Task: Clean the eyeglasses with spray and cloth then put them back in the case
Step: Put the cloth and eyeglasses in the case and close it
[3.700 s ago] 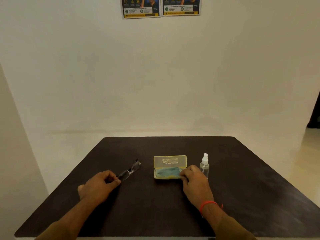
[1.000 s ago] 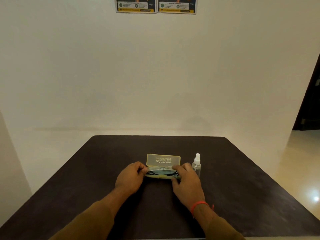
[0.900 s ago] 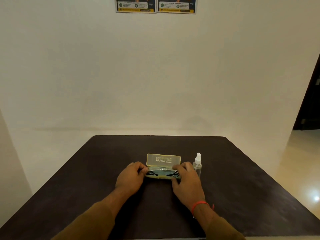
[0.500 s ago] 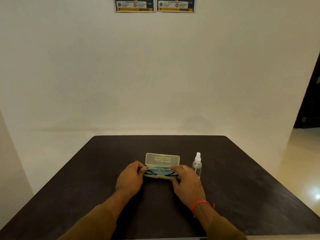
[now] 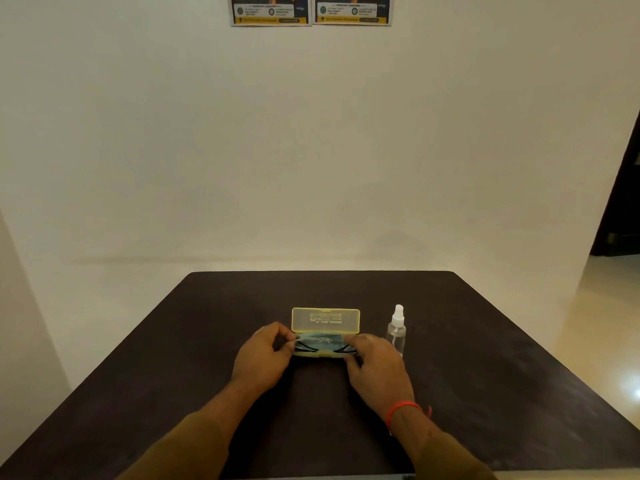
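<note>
Left hand [image 5: 264, 358]: at the left end of the case; fingers curled inward, thumb and fingertips pinched at the left tip of the eyeglasses; grip closed on that end of the frame, as far as the view shows.
Right hand [image 5: 375, 365]: at the right end of the case; fingers bent over the case's right edge and the right tip of the eyeglasses; whether its grip pinches the frame or only rests on it, I cannot tell; a red thread band circles the wrist.
Eyeglasses [image 5: 323, 344]: lying inside the lower tray of the case, between the two hands; thin dark temple arms folded and slanting across; lenses clear and barely visible.
Cloth [image 5: 311, 339]: pale blue-green, soft and crumpled; in the tray under the eyeglasses.
Case [image 5: 325, 320]: translucent yellow plastic; rectangular with rounded corners; lid open and tilted back, pale lettering on it too small to read; tray flat on the worktop.
Spray bottle [image 5: 396, 332]: small clear cylinder with a white nozzle; upright, just beside the right hand, to the right of the case and apart from it.
Worktop [image 5: 485, 375]: dark brown, matte, faint grain; rounded far corners.
Sleeves [image 5: 180, 452]: olive-brown fabric on both forearms.
Wall [image 5: 311, 150]: plain cream; two posters [image 5: 310, 10] at its top edge, cut off by the frame.
</note>
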